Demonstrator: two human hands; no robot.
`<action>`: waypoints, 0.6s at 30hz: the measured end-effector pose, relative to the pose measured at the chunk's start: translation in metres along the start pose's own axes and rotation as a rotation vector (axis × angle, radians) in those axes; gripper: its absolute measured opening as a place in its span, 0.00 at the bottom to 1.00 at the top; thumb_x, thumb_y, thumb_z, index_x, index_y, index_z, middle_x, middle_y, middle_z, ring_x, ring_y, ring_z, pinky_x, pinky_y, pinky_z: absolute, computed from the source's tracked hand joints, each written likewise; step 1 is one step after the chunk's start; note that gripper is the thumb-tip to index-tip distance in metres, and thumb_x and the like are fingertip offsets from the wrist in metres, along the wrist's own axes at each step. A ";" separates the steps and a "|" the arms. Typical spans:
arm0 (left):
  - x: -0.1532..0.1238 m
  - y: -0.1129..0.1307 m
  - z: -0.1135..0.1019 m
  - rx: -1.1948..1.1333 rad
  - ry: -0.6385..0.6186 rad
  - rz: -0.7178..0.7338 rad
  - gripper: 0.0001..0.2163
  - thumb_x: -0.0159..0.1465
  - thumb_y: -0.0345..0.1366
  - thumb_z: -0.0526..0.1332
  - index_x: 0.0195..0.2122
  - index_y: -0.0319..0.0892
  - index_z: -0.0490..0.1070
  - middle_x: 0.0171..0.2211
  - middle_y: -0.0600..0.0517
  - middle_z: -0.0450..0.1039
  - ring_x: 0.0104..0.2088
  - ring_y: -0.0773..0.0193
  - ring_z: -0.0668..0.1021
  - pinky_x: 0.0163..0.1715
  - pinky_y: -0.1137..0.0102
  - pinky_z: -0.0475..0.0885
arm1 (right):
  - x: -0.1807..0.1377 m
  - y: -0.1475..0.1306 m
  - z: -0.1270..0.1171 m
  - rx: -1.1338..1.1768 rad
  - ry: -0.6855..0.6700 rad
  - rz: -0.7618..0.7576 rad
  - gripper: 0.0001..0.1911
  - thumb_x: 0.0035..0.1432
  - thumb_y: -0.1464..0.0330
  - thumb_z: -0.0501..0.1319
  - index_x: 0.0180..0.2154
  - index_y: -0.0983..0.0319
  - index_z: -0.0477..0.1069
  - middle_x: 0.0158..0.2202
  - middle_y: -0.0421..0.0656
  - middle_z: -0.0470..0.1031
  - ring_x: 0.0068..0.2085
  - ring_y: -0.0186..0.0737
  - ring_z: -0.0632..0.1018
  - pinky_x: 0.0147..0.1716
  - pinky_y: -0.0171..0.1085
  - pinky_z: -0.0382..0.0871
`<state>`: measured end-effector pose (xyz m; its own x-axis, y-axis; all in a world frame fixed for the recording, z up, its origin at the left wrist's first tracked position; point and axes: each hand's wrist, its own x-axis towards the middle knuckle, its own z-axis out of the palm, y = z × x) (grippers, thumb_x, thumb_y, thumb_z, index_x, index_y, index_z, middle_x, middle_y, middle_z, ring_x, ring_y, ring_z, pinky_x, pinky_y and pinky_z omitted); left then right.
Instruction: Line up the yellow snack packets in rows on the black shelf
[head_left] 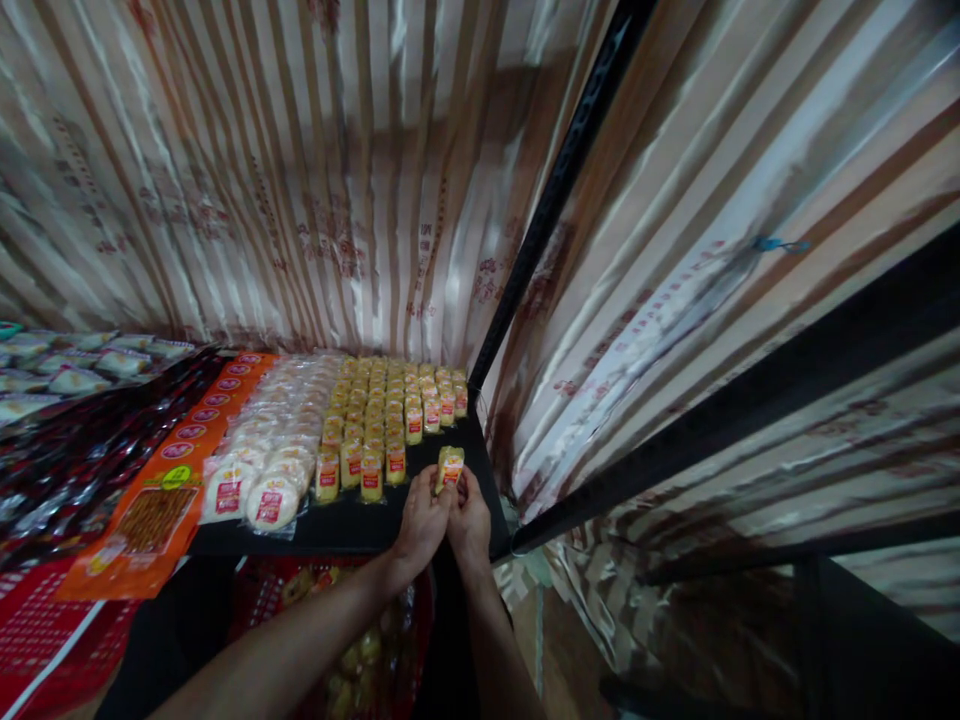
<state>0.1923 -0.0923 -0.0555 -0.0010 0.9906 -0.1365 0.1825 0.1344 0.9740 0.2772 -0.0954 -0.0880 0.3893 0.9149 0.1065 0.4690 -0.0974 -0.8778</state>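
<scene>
Between my left hand (424, 515) and my right hand (470, 510) is a small yellow wrapped snack cake (450, 466) with a red and white label. It stands upright, and the fingers of both hands close around its lower part. My hands are over the front right part of a black shelf (330, 527). Just beyond and to the left stand rows of matching packaged cakes (371, 472), their labels facing me. The row ends on the right are set further back than those on the left.
Round white packaged cakes (271, 503) and orange snack packets (154, 510) lie to the left, beside dark shiny packets (97, 430). Under the shelf, a red basket (251, 590) holds more yellow packages. Black metal posts (559, 200) and striped plastic sheeting (360, 200) border the shelf.
</scene>
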 end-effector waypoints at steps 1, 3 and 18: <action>0.006 0.000 0.003 0.001 0.008 0.003 0.16 0.60 0.35 0.54 0.49 0.36 0.65 0.50 0.41 0.69 0.51 0.58 0.71 0.52 0.66 0.65 | 0.004 -0.001 0.003 -0.031 0.006 0.013 0.25 0.57 0.62 0.50 0.54 0.64 0.63 0.41 0.49 0.78 0.39 0.42 0.79 0.39 0.38 0.72; 0.019 0.002 0.008 -0.015 0.016 -0.004 0.14 0.60 0.35 0.54 0.47 0.39 0.66 0.48 0.44 0.71 0.50 0.59 0.72 0.53 0.65 0.64 | 0.014 0.000 0.009 -0.083 0.029 0.016 0.28 0.56 0.59 0.50 0.54 0.67 0.63 0.42 0.52 0.77 0.41 0.45 0.78 0.41 0.39 0.70; 0.075 -0.003 0.026 -0.005 0.020 -0.013 0.17 0.62 0.42 0.53 0.50 0.44 0.67 0.52 0.47 0.70 0.55 0.57 0.69 0.56 0.64 0.62 | 0.095 0.008 0.031 0.001 0.139 -0.033 0.29 0.52 0.60 0.53 0.55 0.66 0.63 0.44 0.50 0.76 0.44 0.46 0.75 0.45 0.41 0.67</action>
<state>0.2176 -0.0194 -0.0738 -0.0226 0.9891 -0.1456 0.1777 0.1473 0.9730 0.2929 0.0035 -0.0991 0.4798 0.8546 0.1986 0.4826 -0.0680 -0.8732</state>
